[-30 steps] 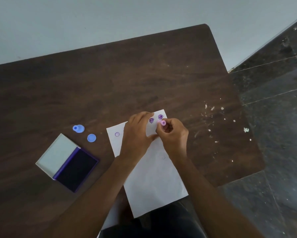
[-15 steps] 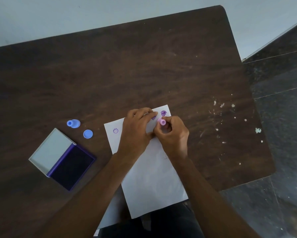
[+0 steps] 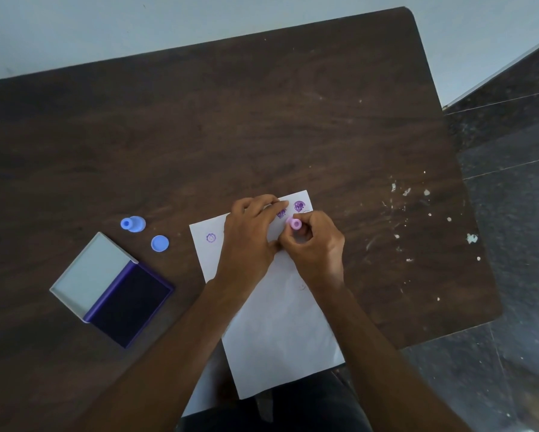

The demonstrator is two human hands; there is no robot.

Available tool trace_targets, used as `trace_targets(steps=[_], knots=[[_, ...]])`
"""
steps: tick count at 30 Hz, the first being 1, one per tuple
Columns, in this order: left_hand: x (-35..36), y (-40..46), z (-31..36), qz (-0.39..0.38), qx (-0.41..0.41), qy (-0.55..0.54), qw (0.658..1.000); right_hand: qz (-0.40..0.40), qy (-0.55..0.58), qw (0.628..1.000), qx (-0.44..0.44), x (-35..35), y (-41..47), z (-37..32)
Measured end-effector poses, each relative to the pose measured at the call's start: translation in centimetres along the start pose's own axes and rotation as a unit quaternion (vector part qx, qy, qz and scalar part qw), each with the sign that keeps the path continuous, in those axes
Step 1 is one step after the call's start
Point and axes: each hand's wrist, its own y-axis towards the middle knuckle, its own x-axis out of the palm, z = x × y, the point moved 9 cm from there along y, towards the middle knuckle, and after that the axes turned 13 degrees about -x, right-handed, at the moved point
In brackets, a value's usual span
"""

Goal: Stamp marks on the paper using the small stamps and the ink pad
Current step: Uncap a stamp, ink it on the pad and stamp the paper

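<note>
From the head camera, my right hand pinches a small pink stamp over the top of the white paper, close to two purple marks. My left hand presses flat on the sheet, fingers together. To the left on the brown table the ink pad lies open (dark purple ink inside, lid empty), near a blue stamp and its blue cap.

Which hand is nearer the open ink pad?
Left. The left hand rests on the paper, closer to the ink pad; the right hand, pinching the pink stamp, lies beyond it.
</note>
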Motion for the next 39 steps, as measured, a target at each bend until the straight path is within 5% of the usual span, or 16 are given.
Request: trace_targets(steps=[39], knots=[[-0.6, 0.3, 0.2, 0.010, -0.001, -0.016, 1.000, -0.049, 0.002, 0.999, 0.021, 0.1, 0.8, -1.1]])
